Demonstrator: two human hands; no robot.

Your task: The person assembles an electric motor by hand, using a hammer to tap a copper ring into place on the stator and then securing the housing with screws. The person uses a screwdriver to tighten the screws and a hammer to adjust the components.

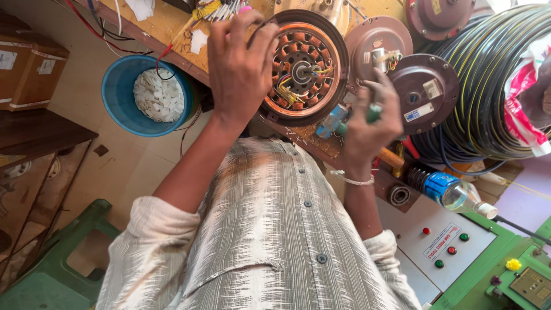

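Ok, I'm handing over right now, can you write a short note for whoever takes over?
Left hand: gripping the top rim of the open motor, which is propped on the bench.
Right hand: closed around a green-handled tool, just right of the motor.
Done: motor open, with copper coils and wires exposed; a brown cover lies alongside.
Left: motor not yet closed.

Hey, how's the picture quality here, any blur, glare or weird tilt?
Head view: even daylight with soft shadows; the frame is rotated and wide-angle. The left hand and motor stator look sharp, and the right hand slightly soft. Bright washout lies at the upper right, near the cable coil.
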